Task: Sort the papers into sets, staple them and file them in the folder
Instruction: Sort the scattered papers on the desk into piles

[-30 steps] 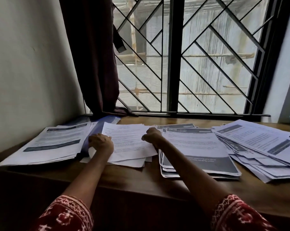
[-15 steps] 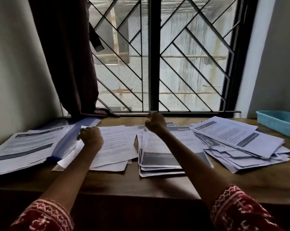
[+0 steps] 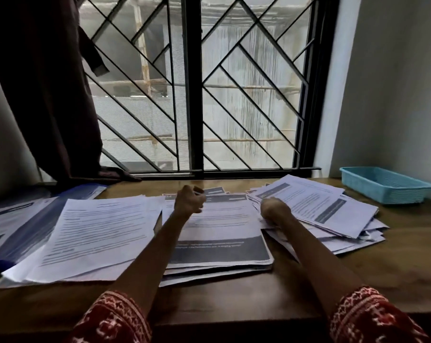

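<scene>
Two hands over the papers | your left hand — fingers curled, above the middle stack, grip on a sheet cannot be told | your right hand — fingers curled at the near-left edge of the right-hand pile, apparently pinching sheets | blue folder lies far left.

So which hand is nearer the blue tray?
Right. The right hand is at the rightmost paper pile beside the blue tray; the left hand is farther left.
</scene>
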### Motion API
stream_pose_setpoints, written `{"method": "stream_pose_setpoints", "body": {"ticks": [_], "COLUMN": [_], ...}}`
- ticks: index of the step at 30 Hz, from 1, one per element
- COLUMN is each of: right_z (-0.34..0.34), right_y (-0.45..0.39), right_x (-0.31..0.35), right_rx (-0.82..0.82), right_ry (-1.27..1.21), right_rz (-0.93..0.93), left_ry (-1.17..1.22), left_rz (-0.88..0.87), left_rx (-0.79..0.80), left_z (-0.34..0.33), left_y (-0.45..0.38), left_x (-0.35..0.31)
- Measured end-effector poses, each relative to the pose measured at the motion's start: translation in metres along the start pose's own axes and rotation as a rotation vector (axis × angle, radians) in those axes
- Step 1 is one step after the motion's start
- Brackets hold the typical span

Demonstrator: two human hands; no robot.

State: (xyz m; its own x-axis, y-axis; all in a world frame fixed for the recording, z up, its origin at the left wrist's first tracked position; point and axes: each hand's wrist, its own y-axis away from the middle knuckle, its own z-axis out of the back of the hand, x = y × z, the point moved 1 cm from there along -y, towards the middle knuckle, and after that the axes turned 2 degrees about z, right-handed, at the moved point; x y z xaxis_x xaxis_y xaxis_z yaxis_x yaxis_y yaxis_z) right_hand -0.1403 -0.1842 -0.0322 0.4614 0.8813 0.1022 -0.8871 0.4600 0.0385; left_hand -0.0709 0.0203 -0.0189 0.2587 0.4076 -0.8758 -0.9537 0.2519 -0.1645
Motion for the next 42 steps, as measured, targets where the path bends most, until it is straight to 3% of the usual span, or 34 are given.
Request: {"method": "stream_pose_setpoints", "body": {"ticks": [4, 8, 11, 16, 21, 30, 32, 34, 35, 37, 39, 40, 42], "right_z": [-0.002, -0.001, 0.003, -0.002, -0.005, 0.012, 0.021, 0.030, 0.032, 0.032, 0.026, 0.024, 0.024], "right_y": [-0.006, -0.013, -0.012, -0.010, -0.008, 0.001, 0.001, 0.003, 0.006, 0.014, 0.020, 0.020, 0.010], "right_x": [0.009, 0.014, 0.005, -0.006, 0.012, -0.002, 0.004, 0.017, 0.024, 0.037, 0.043, 0.042, 0.033], "right_rx": [-0.147, -0.224, -0.329, -0.161, -0.316, -0.612, -0.707, -0.759, -0.718, -0.429, -0.054, -0.012, -0.229], "right_ry": [0.170, 0.249, 0.205, 0.130, 0.224, -0.202, -0.433, -0.696, -0.827, -1.131, -1.340, -1.336, -1.195], "right_rz": [0.036, 0.048, 0.019, -0.014, 0.107, -0.019, 0.049, 0.167, 0.232, 0.374, 0.489, 0.500, 0.414], "left_ry": [-0.038, -0.242, -0.363, -0.424, -0.454, -0.471, -0.321, 0.027, 0.200, 0.425, 0.538, 0.551, 0.562], "left_rz": [0.052, 0.018, -0.016, -0.045, -0.066, -0.063, -0.073, 0.000, 0.045, 0.062, 0.014, -0.015, -0.019], "left_rx": [0.190, 0.052, 0.043, 0.032, 0.033, 0.088, 0.151, 0.340, 0.451, 0.564, 0.525, 0.444, 0.242], "left_z": [-0.029, -0.043, -0.044, -0.045, -0.045, -0.046, -0.048, -0.050, -0.050, -0.050, -0.050, -0.049, -0.042], "left_y": [-0.007, -0.014, -0.011, -0.014, -0.015, -0.019, -0.011, 0.000, 0.004, 0.005, 0.006, 0.006, 0.003], "left_x": [0.011, 0.027, 0.021, 0.022, 0.023, 0.019, 0.010, -0.002, -0.007, -0.013, -0.014, -0.012, -0.007]}}
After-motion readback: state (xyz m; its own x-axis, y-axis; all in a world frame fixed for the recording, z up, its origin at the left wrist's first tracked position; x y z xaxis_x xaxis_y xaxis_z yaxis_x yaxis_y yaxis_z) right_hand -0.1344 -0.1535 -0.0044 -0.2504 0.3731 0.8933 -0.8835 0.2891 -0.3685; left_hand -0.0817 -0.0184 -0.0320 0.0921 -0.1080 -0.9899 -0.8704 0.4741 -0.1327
